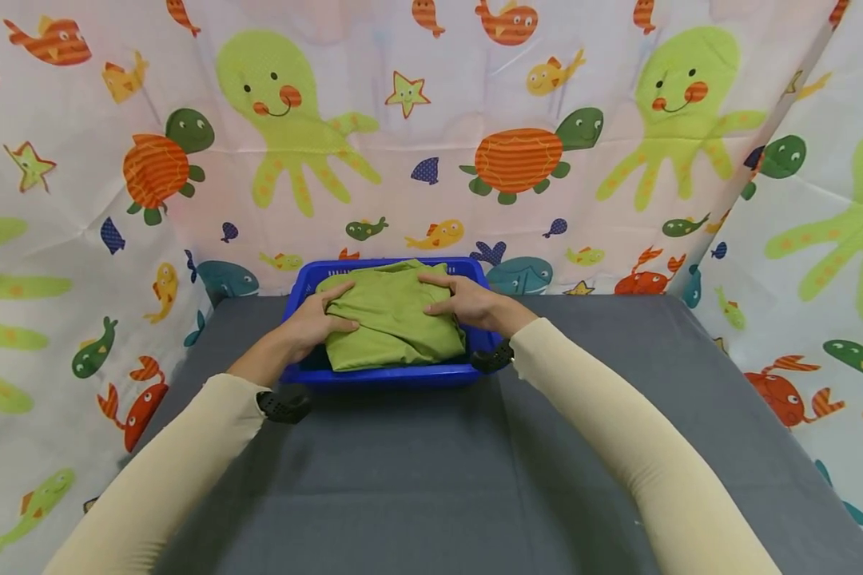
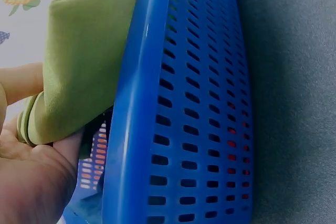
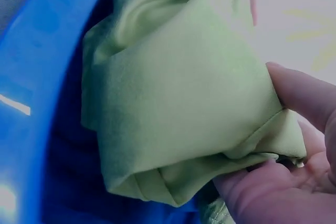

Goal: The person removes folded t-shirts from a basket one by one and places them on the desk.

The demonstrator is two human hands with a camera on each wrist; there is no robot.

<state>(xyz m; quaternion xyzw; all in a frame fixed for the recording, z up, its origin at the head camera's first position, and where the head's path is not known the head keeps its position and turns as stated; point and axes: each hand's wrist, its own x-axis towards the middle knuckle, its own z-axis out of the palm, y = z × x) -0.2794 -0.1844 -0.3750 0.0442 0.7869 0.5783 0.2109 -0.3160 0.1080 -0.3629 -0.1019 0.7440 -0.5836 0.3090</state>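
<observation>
A folded green cloth (image 1: 395, 315) lies in the mouth of a blue plastic basket (image 1: 388, 375) at the back of the table. My left hand (image 1: 312, 323) grips its left edge, thumb on top and fingers underneath, as the left wrist view shows with the green cloth (image 2: 84, 56) beside the basket's slotted wall (image 2: 194, 98). At the other edge my right hand (image 1: 471, 303) pinches the cloth, and in the right wrist view the thumb lies over the folded layers (image 3: 189, 98) with fingers below. Dark blue fabric (image 3: 73, 156) shows under the green cloth inside the basket.
A grey cloth (image 1: 403, 479) covers the table around the basket. Close behind the basket hangs a white curtain (image 1: 403, 200) printed with sea animals, which also runs along the left and right sides. Black bands with small devices (image 1: 284, 405) sit on both wrists.
</observation>
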